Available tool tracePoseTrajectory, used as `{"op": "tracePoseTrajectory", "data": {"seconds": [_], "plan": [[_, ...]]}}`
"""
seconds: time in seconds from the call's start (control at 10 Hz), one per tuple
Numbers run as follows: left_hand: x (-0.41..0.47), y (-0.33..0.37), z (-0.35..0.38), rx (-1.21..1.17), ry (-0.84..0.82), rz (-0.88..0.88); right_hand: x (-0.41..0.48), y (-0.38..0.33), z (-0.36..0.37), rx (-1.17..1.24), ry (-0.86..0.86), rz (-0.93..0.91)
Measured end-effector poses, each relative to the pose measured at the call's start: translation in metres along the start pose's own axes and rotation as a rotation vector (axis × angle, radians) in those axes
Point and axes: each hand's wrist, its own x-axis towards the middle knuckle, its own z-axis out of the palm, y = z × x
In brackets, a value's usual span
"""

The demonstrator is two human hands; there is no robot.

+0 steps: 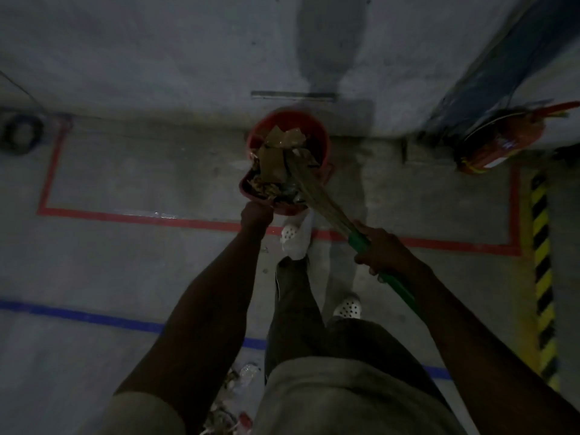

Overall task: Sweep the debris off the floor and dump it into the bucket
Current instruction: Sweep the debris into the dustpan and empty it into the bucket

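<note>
Rubbish at the near left, beside the legs, loose on the floor and not yet collected; by judgement, work for one more round. Farther, at the right, right hand wrapped around the green handle of the broom, low near the bristles, probably for short and controlled strokes. At the left, left hand closed around the handle of the red dustpan, raised so that its far edge meets the rim of the red bucket, likely so that nothing falls beside. Bristles across the pan, pressing brown scraps and small debris towards the bucket. Bucket close against the far wall, partly filled: some debris in the pan, some already inside.
</note>
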Motion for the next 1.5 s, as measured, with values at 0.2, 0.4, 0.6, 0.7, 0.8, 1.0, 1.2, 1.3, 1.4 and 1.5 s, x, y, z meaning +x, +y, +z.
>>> {"op": "tracePoseTrajectory", "data": {"seconds": [0.2, 0.4, 0.6, 0.7, 0.8, 1.0, 1.2, 1.3, 1.4, 1.5], "plan": [[0.194, 0.059, 0.011, 0.090, -0.165, 0.050, 0.164, -0.054, -0.034, 0.078, -0.039, 0.136], [0.320, 0.101, 0.008, 0.277, -0.310, -0.011, 0.256, -0.091, -0.060, 0.042, -0.006, 0.261], [0.346, 0.125, 0.008, 0.710, -0.352, 0.152, 0.254, -0.095, -0.062, 0.100, 0.014, 0.357], [0.343, 0.137, 0.004, 0.772, -0.335, 0.175, 0.247, -0.095, -0.058, 0.155, 0.012, 0.401], [0.334, 0.147, 0.001, 0.868, -0.262, 0.250, 0.238, -0.091, -0.052, 0.199, 0.026, 0.412], [0.315, 0.147, 0.002, 0.733, -0.183, 0.331, 0.210, -0.079, -0.042, 0.224, 0.016, 0.418], [0.281, 0.117, -0.007, 0.662, -0.121, 0.222, 0.183, -0.071, -0.037, 0.210, 0.027, 0.424], [0.262, 0.105, -0.012, 0.661, -0.084, 0.209, 0.172, -0.072, -0.036, 0.200, 0.028, 0.419], [0.230, 0.090, -0.024, 0.655, -0.089, 0.190, 0.157, -0.075, -0.037, 0.149, 0.046, 0.350], [0.205, 0.080, -0.032, 0.639, -0.078, 0.113, 0.147, -0.078, -0.040, 0.108, 0.052, 0.297]]}}
